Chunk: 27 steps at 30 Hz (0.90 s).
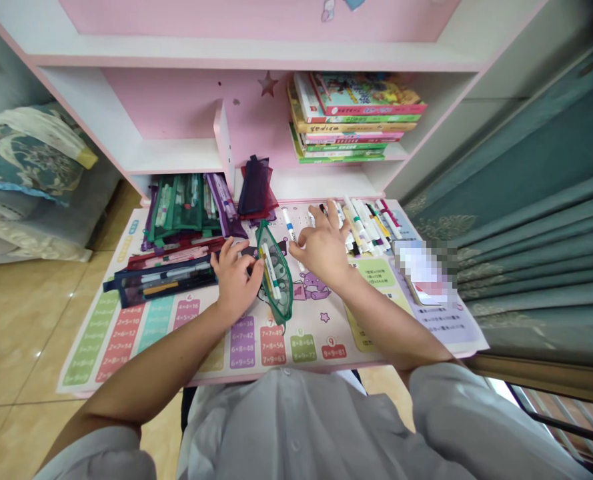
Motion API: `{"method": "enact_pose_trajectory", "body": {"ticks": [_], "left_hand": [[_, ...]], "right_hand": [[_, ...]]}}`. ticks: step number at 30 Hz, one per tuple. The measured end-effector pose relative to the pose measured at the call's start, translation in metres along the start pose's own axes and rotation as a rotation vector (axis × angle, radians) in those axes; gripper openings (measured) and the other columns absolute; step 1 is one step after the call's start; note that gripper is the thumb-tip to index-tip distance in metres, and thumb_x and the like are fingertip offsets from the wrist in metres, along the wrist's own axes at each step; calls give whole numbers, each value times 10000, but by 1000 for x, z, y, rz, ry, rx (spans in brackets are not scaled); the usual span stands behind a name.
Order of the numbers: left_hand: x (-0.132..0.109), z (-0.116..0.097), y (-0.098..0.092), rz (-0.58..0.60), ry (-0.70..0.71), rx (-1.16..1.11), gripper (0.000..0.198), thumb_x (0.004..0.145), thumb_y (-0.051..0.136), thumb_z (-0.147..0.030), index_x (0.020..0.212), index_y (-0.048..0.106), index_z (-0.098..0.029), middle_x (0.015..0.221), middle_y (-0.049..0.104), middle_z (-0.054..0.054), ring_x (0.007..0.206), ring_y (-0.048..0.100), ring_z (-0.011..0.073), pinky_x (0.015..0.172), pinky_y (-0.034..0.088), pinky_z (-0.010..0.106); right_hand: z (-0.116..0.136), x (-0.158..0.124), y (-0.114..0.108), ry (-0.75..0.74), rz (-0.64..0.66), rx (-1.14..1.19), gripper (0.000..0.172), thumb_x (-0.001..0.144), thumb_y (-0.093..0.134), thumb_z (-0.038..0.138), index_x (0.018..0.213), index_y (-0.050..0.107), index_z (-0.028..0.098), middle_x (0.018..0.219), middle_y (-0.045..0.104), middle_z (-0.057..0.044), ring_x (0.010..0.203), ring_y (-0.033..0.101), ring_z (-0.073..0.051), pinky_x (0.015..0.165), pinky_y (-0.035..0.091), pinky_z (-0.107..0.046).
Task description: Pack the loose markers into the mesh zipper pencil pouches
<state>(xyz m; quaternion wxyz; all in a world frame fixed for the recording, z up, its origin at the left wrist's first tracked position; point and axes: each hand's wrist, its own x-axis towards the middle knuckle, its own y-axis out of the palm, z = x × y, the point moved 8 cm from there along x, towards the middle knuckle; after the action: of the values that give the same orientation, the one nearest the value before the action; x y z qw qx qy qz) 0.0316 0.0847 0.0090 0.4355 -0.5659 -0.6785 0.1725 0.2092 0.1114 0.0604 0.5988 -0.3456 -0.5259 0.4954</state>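
A green mesh zip pouch (283, 297) lies unzipped at the middle of the desk, with a few markers (271, 270) inside it. My left hand (239, 277) is at the pouch's left edge, thumb and forefinger closed on the mesh there. To the right, my right hand (325, 250) reaches over the near left end of a loose heap of markers (369, 227). Its fingers are spread and bent down, and no marker shows in its grasp. One white marker with a blue band (289, 225) lies by itself beside my right thumb.
Filled green pouches (183, 207), a purple one (225, 200) and a dark blue one (166, 281) lie at the left. Flat dark and red pouches (255, 187) rest at the back. Stacked books (356, 127) fill a shelf; a phone (421, 273) lies right. A curtain (536, 200) hangs beyond.
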Motion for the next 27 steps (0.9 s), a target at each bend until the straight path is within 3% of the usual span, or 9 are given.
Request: {"method": "enact_pose_trajectory", "body": {"ticks": [9,19,27], "left_hand": [[-1,0,0,-4,14,-12,270,886,558,-324,644,570,-206,1273,654,66,1391,409,343,1107,214,685],[0,-3,-3,-33,36,34,243,876,576,-302,656,583,-198,1277,650,70,1384,416,353,1091,230,693],[0,-4,-4,-44,56,56,202,872,588,-294,690,598,-206,1289,645,69,1389,415,344,1107,216,689]], "right_hand": [[26,-20,-7,-93,57,121,192,790,666,299,660,730,172,1503,479,-136,1481,213,-444,1089,244,-732],[42,-30,29,-145,225,85,182,805,654,303,749,758,164,1521,451,-163,1492,174,-440,1105,173,-745],[45,-35,43,-160,317,17,240,822,627,327,920,773,163,1524,445,-170,1496,171,-428,1101,191,-757]]}}
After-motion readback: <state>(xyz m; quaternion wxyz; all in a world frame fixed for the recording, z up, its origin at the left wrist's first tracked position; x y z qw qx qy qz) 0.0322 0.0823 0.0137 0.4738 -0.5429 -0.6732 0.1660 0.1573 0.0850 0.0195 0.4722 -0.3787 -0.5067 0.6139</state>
